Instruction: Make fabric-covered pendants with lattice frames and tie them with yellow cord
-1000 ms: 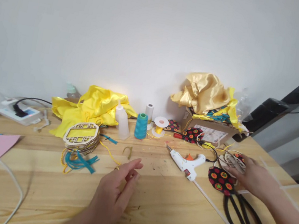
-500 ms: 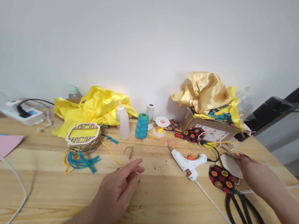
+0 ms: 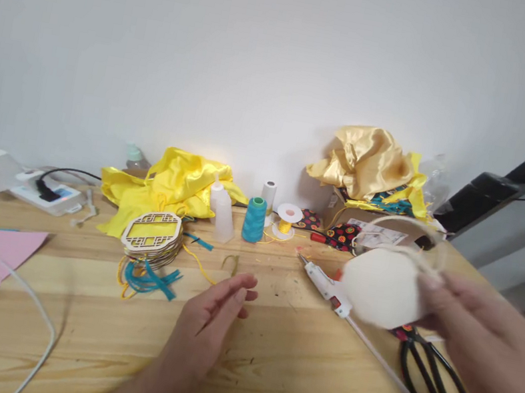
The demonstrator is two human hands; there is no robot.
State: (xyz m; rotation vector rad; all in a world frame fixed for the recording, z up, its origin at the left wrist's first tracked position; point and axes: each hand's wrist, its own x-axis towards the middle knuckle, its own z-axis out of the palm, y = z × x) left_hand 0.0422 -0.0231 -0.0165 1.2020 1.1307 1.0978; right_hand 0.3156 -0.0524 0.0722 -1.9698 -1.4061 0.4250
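Observation:
My right hand (image 3: 461, 306) is closed on the edge of a cream, rounded flat piece with a thin loop (image 3: 381, 288), held up above the table. The piece hides part of the white glue gun (image 3: 322, 282) and most of the patterned fabric around the scissors (image 3: 437, 383). Only the black scissor handles show well, below my right hand. My left hand (image 3: 212, 323) rests over the wooden table, fingers loosely stretched and nothing in them. Just beyond its fingertips lies a small curved brownish strip (image 3: 231, 263).
Octagonal wooden lattice frames (image 3: 153, 231) are stacked at left by yellow satin (image 3: 184, 179). Along the wall stand a squeeze bottle (image 3: 223, 217), teal thread (image 3: 255, 220) and a white spool (image 3: 288, 218). A cardboard box (image 3: 341, 210) holds fabric. A white cable (image 3: 39, 313) crosses the left side.
My right hand has lifted the cream piece off the right side of the table and brought it toward me and up. My left hand has barely moved.

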